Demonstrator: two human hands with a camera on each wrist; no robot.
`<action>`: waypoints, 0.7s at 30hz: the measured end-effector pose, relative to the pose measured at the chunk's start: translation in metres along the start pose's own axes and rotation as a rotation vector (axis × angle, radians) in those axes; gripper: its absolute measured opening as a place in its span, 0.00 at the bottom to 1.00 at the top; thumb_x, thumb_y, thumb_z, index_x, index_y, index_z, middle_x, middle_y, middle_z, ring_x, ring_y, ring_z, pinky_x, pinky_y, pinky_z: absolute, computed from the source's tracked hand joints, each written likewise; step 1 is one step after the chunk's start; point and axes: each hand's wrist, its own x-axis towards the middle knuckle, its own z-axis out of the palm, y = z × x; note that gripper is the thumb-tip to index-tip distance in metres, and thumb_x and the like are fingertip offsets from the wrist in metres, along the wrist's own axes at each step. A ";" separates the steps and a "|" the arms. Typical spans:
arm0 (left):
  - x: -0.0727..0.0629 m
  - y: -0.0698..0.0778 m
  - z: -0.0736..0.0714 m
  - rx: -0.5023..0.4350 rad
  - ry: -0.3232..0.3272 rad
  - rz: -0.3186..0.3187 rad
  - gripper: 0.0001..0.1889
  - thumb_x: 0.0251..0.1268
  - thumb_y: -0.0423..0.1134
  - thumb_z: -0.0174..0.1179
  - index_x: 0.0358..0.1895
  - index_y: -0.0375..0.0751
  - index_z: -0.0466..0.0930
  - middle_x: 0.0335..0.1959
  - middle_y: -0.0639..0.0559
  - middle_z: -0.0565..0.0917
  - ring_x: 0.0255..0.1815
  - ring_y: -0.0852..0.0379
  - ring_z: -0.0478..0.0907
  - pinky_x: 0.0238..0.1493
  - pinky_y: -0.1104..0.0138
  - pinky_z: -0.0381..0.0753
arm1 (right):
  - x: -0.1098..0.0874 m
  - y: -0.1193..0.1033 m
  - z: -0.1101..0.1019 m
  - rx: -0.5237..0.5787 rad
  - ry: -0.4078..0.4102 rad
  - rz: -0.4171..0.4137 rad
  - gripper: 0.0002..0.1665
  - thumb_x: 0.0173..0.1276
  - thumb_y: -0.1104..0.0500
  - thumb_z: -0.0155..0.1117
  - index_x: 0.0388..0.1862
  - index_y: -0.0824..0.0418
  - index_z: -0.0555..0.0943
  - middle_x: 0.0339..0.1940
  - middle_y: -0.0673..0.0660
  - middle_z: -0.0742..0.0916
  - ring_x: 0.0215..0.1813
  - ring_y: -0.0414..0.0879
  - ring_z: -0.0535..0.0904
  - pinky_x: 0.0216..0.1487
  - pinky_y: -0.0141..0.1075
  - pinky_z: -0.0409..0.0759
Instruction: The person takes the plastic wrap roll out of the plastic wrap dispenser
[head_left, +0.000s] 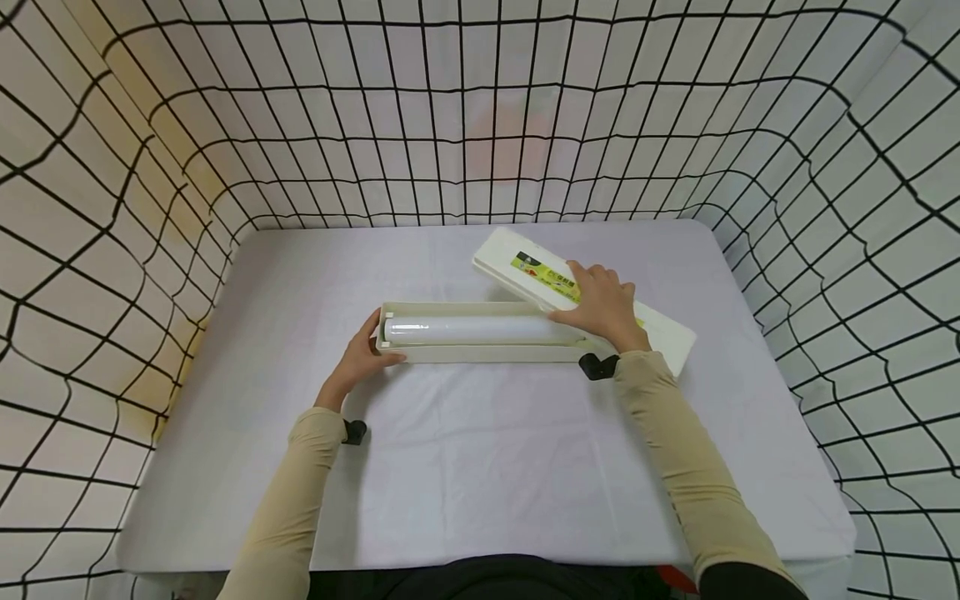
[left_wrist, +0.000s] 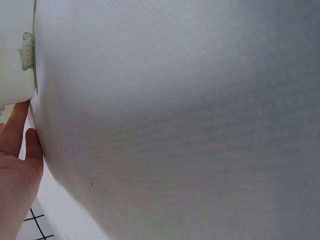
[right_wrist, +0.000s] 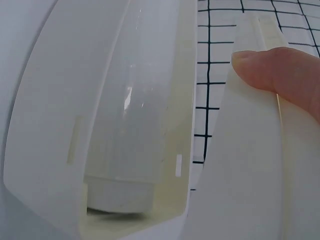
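Observation:
A long cream cling film box [head_left: 472, 354] lies lidless across the table, a shiny roll of cling film [head_left: 480, 327] inside it. My left hand [head_left: 358, 360] grips the box's left end, thumb along the front and fingers round the far side. With my right hand [head_left: 603, 307] I hold the white lid [head_left: 667, 333], which bears a yellow-green label [head_left: 546, 277]. The lid slants over the box's right end and hides part of it in the head view. In the right wrist view, the thumb [right_wrist: 275, 75] presses on the lid, beside the box and roll.
A white cloth [head_left: 480, 467] covers the table. Black netting [head_left: 461, 137] rises behind it and along both sides. Each wrist carries a small black camera mount, the right one [head_left: 597, 367] close to the box's front.

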 end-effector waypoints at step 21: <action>0.014 -0.033 0.001 0.029 0.026 0.042 0.53 0.50 0.32 0.69 0.75 0.55 0.43 0.76 0.48 0.53 0.63 0.37 0.69 0.54 0.61 0.72 | -0.013 0.039 -0.001 0.013 0.037 0.090 0.58 0.49 0.31 0.64 0.73 0.54 0.55 0.56 0.67 0.74 0.53 0.63 0.68 0.46 0.64 0.65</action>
